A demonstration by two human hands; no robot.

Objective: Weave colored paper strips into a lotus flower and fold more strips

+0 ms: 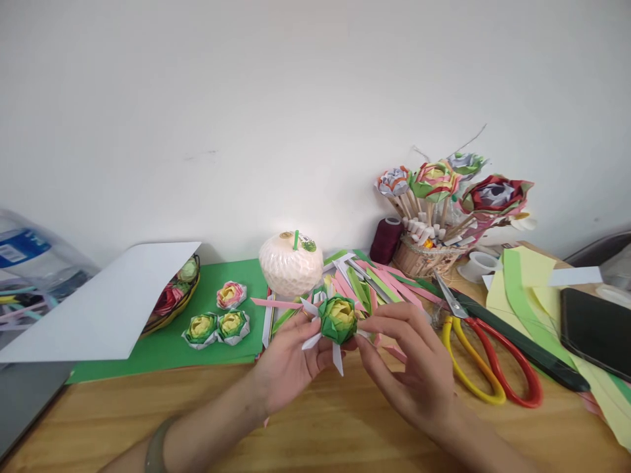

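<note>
A folded paper flower [339, 318] with a yellow centre, green petals and white strips sticking out round its base is held above the wooden table. My left hand [290, 355] grips it from the left and below, fingers closed under it. On the other side, my right hand [411, 361] pinches at its right edge with thumb and forefinger; a white strip shows between those fingertips. Behind the flower lies a heap of pink, green and white paper strips [365, 282]. Three finished-looking paper flowers [231, 325] rest on green paper at the left.
A wrapped coconut [290, 264] with a green straw stands at the back. Scissors [486, 355], a black-handled tool [537, 348] and a phone [596, 328] lie at right. Behind them are a basket of paper flowers [424, 256] and thread [385, 240]. White paper [108, 302] covers part of another basket [180, 299].
</note>
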